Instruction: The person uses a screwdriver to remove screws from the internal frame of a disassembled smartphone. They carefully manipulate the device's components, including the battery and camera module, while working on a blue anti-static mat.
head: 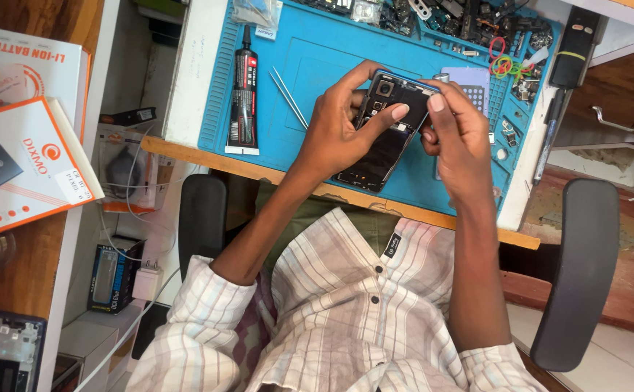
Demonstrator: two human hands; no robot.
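A: Nearest the camera?
B: Checked shirt (pixel 353 305), sleeves rolled; lap and legs hidden beneath. Black chair armrests (pixel 575 268) at either side, the left one partly covered by the forearm.

A: Hands?
B: Left hand (pixel 339 127) wrapped around the opened smartphone (pixel 386 134), thumb pressed on the exposed interior. Right hand (pixel 458 134) pinching the phone's upper right edge, fingertip on the frame; palm turned away, lower fingers out of sight.

A: Phone position?
B: Raised just over the blue repair mat (pixel 317 65), back cover off, camera module up top. Lower end dark, detail unreadable.

A: Farther out?
B: Black adhesive tube (pixel 244 91) and tweezers (pixel 289 98) lying left on the mat. Coloured rubber bands (pixel 507 67) right. Loose parts (pixel 469 18) along the far edge, cut off by the frame, too small to identify.
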